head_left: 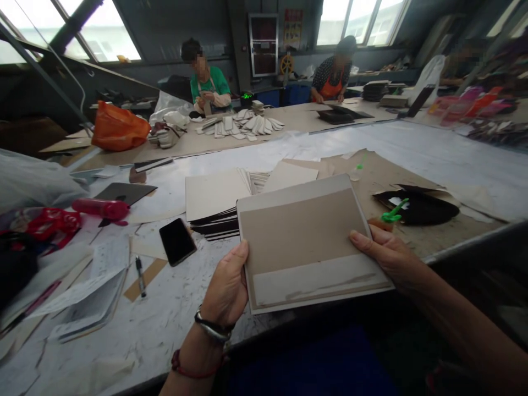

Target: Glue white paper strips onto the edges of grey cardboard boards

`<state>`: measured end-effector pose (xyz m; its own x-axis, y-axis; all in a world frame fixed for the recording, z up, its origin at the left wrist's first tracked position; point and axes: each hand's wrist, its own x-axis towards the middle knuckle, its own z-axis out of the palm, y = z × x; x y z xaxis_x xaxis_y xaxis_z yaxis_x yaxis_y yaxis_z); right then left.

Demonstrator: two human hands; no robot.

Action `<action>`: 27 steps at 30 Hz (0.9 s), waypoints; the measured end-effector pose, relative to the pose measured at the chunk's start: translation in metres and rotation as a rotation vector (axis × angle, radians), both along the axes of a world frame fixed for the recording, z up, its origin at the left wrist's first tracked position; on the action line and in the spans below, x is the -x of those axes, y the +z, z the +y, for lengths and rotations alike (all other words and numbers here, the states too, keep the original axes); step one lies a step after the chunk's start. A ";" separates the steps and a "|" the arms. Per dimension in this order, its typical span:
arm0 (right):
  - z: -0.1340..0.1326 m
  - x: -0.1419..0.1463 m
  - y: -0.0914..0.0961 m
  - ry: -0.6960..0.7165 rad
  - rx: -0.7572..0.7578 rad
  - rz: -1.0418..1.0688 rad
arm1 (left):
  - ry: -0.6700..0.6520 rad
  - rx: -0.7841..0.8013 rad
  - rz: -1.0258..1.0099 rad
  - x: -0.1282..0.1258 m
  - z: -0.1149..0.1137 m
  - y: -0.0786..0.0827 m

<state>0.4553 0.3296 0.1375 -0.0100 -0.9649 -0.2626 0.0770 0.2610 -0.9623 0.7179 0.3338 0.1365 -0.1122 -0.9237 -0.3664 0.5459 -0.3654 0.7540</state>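
I hold a grey cardboard panel [303, 236] with paler strips along its top and bottom edges, just above the near edge of the worktable [173, 308]. My left hand [226, 286] grips its left edge, thumb on top. My right hand [385, 253] grips its right edge, thumb laid across the face. Behind the panel lies a stack of grey and black boards [216, 203]. A green-handled brush [394, 212] rests on a black piece [421, 209] close to my right hand.
A black phone [177, 241], a pen [140, 275] and loose papers [82, 297] lie to the left, with a red bottle [101, 208] further back. An orange bag [117, 129] sits far left. Two other people [206, 82] [334, 74] work at the far bench.
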 end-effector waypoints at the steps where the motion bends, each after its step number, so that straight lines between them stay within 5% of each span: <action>1: -0.001 0.001 0.000 0.003 0.006 -0.010 | -0.020 -0.016 0.013 0.000 0.000 0.000; 9: -0.005 0.003 -0.003 0.099 0.061 -0.112 | -0.187 -0.179 -0.088 -0.002 0.004 -0.004; 27: -0.011 0.002 -0.001 0.093 0.022 -0.192 | -0.109 -0.176 -0.218 0.011 -0.002 -0.005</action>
<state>0.4528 0.3182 0.1365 0.1278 -0.9648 -0.2297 0.2360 0.2546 -0.9378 0.7068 0.3321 0.1318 -0.1085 -0.8304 -0.5464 0.3288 -0.5487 0.7686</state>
